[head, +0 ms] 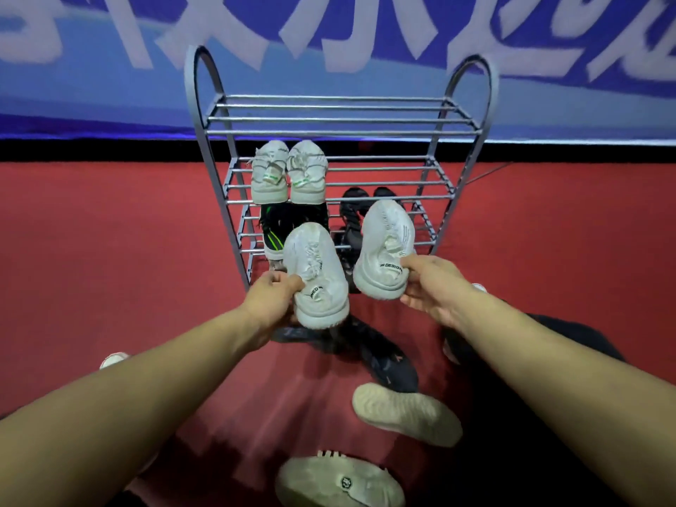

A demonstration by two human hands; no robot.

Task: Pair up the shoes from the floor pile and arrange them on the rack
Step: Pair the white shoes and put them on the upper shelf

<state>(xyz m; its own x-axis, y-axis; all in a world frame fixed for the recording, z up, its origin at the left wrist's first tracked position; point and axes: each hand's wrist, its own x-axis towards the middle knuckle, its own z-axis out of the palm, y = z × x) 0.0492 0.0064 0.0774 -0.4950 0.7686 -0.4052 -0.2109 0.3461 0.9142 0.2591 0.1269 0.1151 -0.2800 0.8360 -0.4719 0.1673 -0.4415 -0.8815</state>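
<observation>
Red floor fills most of the view; blue banner with large white characters runs along the wall behind. Grey metal rack stands against it, three barred tiers, arched side frames. Top tier bare.

Middle tier, left side: white pair with green tabs, heels toward camera, side by side and touching. Bottom tier: black shoe with green stripes at left, dark pair at right, both partly hidden by the shoes held in front.

Held shoes: two matching white knit sneakers, thick soles, black lettering near the heel. Left sneaker in the left hand, fingers closed round its heel and side. Right sneaker in the right hand, fingers wrapped round its heel. Both toes point at the rack, in the air before the bottom tier, a gap between them.

Floor pile below the hands: black shoes overlapping, a pale shoe sole-up just beside them, another pale sole at the frame's lower edge.
</observation>
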